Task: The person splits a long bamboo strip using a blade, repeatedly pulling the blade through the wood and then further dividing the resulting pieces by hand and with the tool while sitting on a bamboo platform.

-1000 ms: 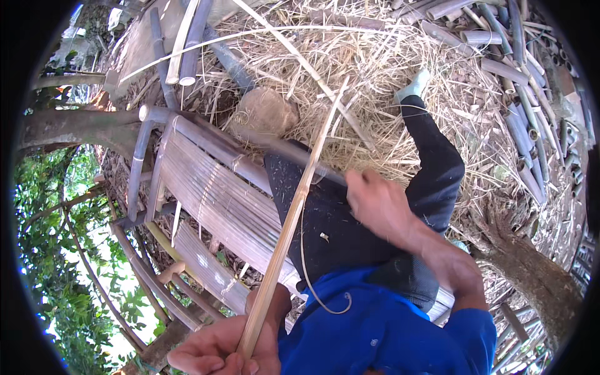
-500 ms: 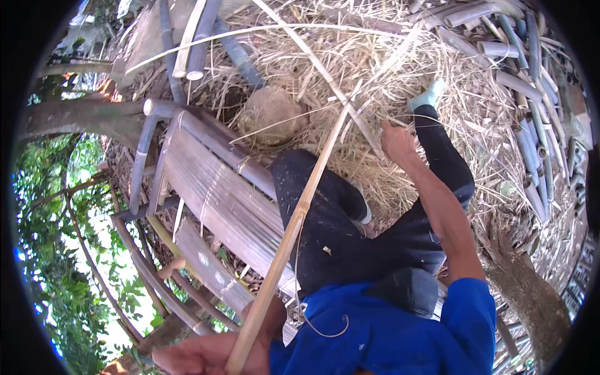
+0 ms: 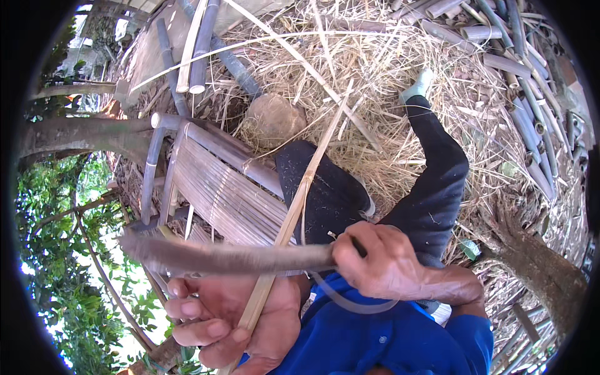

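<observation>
A long split bamboo strip (image 3: 301,194) slants from my lap out over the straw. Its near end crosses the upturned palm of my left hand (image 3: 250,319), whose fingers are partly curled around it. My right hand (image 3: 381,259) is closed on the handle of a machete (image 3: 231,257). The broad, curved blade, smeared by motion, reaches leftward just above my left hand and passes over the strip. A thin pale sliver (image 3: 359,306) curls below my right hand, also blurred.
Bamboo shavings (image 3: 375,69) cover the ground ahead, around a round wooden block (image 3: 275,119). A slatted bamboo seat (image 3: 225,194) stands at my left. Cut bamboo poles (image 3: 531,125) lie at the right, near a tree trunk (image 3: 531,269). Another strip (image 3: 294,53) crosses the shavings.
My right hand has come back from the shavings ahead to above my lap, with the machete now plainly in it. My left hand has moved up and right, turned palm up.
</observation>
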Demonstrator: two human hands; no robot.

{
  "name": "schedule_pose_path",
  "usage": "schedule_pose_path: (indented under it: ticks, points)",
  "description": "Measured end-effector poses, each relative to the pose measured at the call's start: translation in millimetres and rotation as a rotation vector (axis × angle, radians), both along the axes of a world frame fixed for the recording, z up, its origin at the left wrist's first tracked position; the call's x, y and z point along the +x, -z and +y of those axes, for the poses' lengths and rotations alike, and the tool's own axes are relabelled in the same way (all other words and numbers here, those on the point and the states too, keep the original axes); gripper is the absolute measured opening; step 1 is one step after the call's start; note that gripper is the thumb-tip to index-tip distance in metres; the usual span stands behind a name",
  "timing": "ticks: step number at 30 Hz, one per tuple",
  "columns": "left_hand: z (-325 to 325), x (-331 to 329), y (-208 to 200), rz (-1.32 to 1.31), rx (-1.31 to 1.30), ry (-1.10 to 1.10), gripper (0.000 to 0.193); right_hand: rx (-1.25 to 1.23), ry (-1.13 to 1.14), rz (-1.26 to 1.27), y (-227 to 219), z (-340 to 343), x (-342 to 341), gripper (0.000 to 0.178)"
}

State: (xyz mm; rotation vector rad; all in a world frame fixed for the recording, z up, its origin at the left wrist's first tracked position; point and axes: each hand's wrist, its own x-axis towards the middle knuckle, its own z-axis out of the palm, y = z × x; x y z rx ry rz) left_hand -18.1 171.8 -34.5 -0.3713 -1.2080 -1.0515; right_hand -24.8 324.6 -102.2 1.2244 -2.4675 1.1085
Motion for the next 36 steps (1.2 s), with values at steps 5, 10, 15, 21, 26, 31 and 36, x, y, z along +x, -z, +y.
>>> schedule_pose_path:
  ticks: [5,10,15,21,26,31,36]
  points:
    - [-10,11,2,-0.039,-0.076,-0.061,0.067,0.144,0.195,-0.314,40,-10,-28,0.022]
    - [-5,0,0,0.005,-0.08,-0.119,0.049,0.043,-0.019,-0.165,21,-4,4,0.015]
    - [-10,0,-4,-0.025,-0.089,-0.094,0.063,0.268,0.282,-0.367,125,-10,-66,0.014]
    - [-33,9,4,-0.199,-0.322,-0.208,0.033,0.403,0.337,-0.424,215,-19,-120,0.021]
    - [-38,-32,-3,-0.047,-0.243,-0.339,0.032,0.443,0.378,-0.454,283,-28,-174,0.021]
    - [-60,-42,-5,-0.102,-0.214,-0.246,0.052,0.596,0.455,-0.524,336,-11,-237,0.029]
    - [-67,-80,58,-0.146,0.134,-0.036,0.063,0.419,0.431,-0.564,302,-19,-231,0.042]
